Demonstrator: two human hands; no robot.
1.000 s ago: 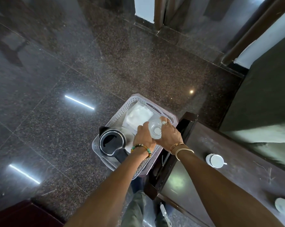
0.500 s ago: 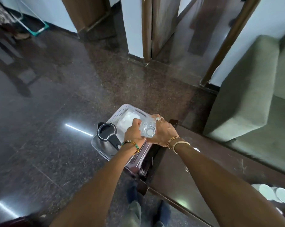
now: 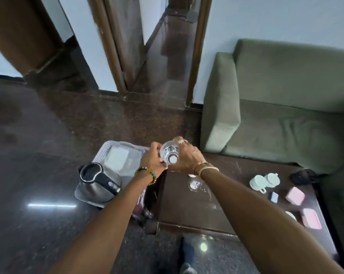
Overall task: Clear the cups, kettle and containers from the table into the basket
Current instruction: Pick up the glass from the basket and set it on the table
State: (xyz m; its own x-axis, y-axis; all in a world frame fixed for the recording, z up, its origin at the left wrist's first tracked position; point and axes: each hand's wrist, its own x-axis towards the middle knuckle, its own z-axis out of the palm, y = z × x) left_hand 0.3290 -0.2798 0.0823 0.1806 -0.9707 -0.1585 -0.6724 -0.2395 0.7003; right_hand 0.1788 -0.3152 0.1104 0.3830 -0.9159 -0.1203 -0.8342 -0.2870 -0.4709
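A clear glass (image 3: 169,155) is held up between my left hand (image 3: 153,160) and my right hand (image 3: 185,157), above the gap between the basket and the table. The pale perforated basket (image 3: 105,150) stands on the floor to the left and holds a steel kettle with a black lid (image 3: 98,181) and a white container (image 3: 118,160). On the dark table (image 3: 226,196) lie two white cups (image 3: 264,181), two pink containers (image 3: 294,195), (image 3: 310,218) and a small blue item (image 3: 274,197).
A green sofa (image 3: 286,107) borders the table's far and right sides. A black object (image 3: 299,177) lies near the table's far right corner. Dark polished floor spreads to the left; a doorway (image 3: 167,46) opens ahead. My foot (image 3: 187,252) stands by the table's near edge.
The view has tilted up and to the right, bringing the table's cups and containers into sight. Both hands with the glass have shifted from over the basket toward the table's corner.
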